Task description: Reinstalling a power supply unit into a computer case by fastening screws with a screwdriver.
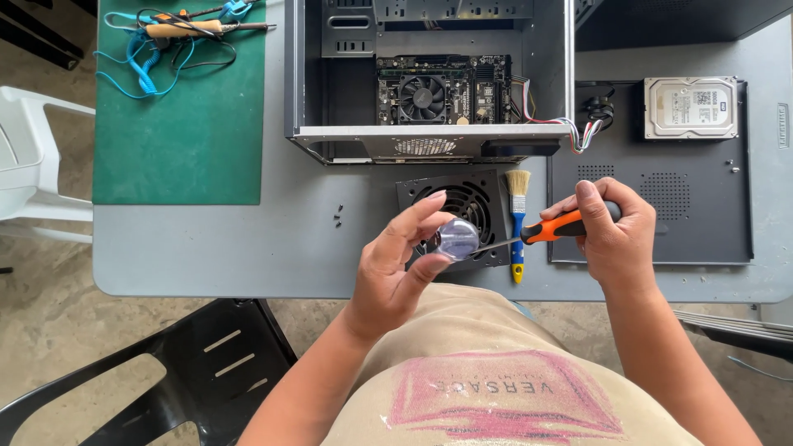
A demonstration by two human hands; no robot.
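Observation:
My left hand (pixel 398 266) pinches a small clear, round piece (pixel 456 239) between thumb and fingers, above the table's front edge. My right hand (pixel 613 230) is closed around the orange and black handle of a screwdriver (pixel 552 228). The screwdriver's thin shaft points left, and its tip touches the clear piece. Under both hands lies a black power supply unit (pixel 483 192) with a round fan grille. A blue-handled brush (pixel 518 225) lies upright beside it.
An open computer case (pixel 429 140) with a motherboard and cooler fan stands at the back. A black side panel (pixel 661 206) carries a hard drive (pixel 691 107). A green mat (pixel 182 124) holds a soldering iron and blue cable. Small screws (pixel 338 215) lie loose. A black chair (pixel 190 372) stands below left.

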